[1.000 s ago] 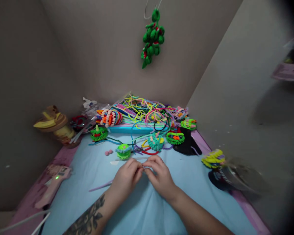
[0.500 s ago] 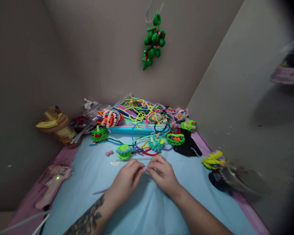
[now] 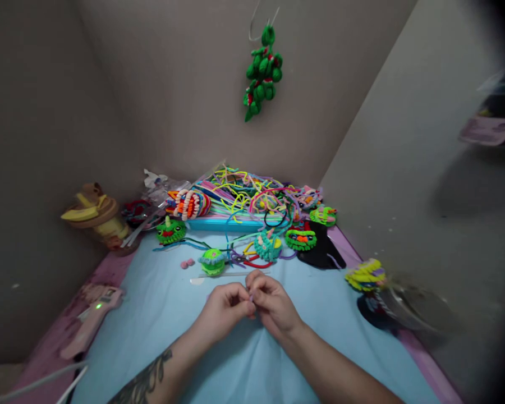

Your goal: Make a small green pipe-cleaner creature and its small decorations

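My left hand (image 3: 224,308) and my right hand (image 3: 272,303) meet over the light blue cloth (image 3: 160,303), fingertips pinched together on a small piece of lilac pipe cleaner (image 3: 251,297). Most of that piece is hidden by my fingers. Just beyond my hands lie a thin clear stick (image 3: 231,275), a green and yellow fuzzy figure (image 3: 212,261) and a teal fuzzy figure (image 3: 267,244).
A tangled heap of coloured pipe cleaners (image 3: 248,193) fills the back of the table, with several fuzzy figures around it. A pink glue gun (image 3: 90,320) lies at the left edge. A glass bowl (image 3: 408,308) stands at the right. A green ornament (image 3: 261,73) hangs on the wall.
My hands have drawn closer together and curled tighter round the lilac piece. The long lilac strand that trailed left of my left hand is no longer visible.
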The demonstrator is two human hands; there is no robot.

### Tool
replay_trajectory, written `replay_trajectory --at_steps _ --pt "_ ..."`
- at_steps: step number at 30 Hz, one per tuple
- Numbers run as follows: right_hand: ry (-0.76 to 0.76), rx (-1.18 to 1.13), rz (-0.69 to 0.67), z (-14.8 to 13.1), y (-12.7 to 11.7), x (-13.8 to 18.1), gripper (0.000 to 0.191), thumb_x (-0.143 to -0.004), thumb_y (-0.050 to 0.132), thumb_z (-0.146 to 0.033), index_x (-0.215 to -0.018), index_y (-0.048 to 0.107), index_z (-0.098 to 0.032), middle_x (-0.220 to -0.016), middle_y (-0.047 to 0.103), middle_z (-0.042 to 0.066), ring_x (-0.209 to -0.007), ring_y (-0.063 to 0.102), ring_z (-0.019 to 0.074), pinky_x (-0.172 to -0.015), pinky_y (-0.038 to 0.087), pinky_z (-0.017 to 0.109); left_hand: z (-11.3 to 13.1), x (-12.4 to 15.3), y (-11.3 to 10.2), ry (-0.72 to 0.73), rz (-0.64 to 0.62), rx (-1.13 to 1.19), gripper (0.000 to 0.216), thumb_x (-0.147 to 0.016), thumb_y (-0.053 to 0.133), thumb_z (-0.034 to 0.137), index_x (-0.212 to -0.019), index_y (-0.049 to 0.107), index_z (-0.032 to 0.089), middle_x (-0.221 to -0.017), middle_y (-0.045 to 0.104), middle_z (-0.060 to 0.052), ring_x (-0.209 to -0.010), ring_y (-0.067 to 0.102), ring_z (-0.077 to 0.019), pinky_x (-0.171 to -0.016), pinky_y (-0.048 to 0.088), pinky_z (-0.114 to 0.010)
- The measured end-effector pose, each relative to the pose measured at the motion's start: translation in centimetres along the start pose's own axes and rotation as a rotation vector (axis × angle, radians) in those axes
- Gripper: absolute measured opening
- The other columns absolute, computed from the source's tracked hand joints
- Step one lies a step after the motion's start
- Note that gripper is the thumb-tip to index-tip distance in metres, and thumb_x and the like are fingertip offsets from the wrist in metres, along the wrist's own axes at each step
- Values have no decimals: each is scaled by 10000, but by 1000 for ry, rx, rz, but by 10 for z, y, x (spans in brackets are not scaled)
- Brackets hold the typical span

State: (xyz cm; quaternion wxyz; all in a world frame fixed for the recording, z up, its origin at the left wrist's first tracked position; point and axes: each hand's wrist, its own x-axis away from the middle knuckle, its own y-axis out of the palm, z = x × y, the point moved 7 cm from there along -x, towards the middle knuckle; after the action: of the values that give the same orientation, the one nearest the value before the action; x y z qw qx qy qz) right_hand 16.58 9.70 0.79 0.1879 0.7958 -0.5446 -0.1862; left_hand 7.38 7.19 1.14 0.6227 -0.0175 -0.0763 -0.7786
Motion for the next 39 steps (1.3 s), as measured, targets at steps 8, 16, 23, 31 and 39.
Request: replay_trajectory --at_steps 8,16,23,31,39 --pt "-112 202 34 -10 -6 -2 287 -712 711 -451 -618 619 -196 -771 471 15 -763 476 159 -696 408 275 10 1 -6 73 93 -55 370 -688 696 480 -747 626 122 -665 613 -23 -624 531 -132 -608 413 -243" --pt "-75 182 101 -2 -13 -1 295 -628 770 -480 -618 666 -204 -874 507 36 -802 514 176 -718 437 303 -3 -2 -6 -10 49 56 398 -710 681 495 -822 685 114 -627 587 -11 -549 472 -106 -540 375 -224" --pt "-70 221 72 -3 -12 0 263 -648 760 -476 -644 696 -221 -926 526 55 -854 531 191 -727 461 319 2 2 -9 15 108 -57 338 -758 637 452 -690 647 121 -533 516 18 -506 428 -96 -502 336 -211" --pt "-173 308 29 -11 -5 0 193 -738 704 -397 -783 653 -217 -853 544 31 -838 547 175 -744 466 296 37 16 -9 401 251 -627 212 -882 490 263 -732 599 161 -689 595 -20 -647 546 -134 -607 419 -227" --pt "-475 1010 -130 -33 3 8 186 -834 569 -150 -972 652 -242 -927 582 56 -887 545 193 -796 459 346 26 15 -3 602 152 -1283 171 -903 444 172 -809 587 164 -735 594 -34 -672 565 -174 -597 436 -266"
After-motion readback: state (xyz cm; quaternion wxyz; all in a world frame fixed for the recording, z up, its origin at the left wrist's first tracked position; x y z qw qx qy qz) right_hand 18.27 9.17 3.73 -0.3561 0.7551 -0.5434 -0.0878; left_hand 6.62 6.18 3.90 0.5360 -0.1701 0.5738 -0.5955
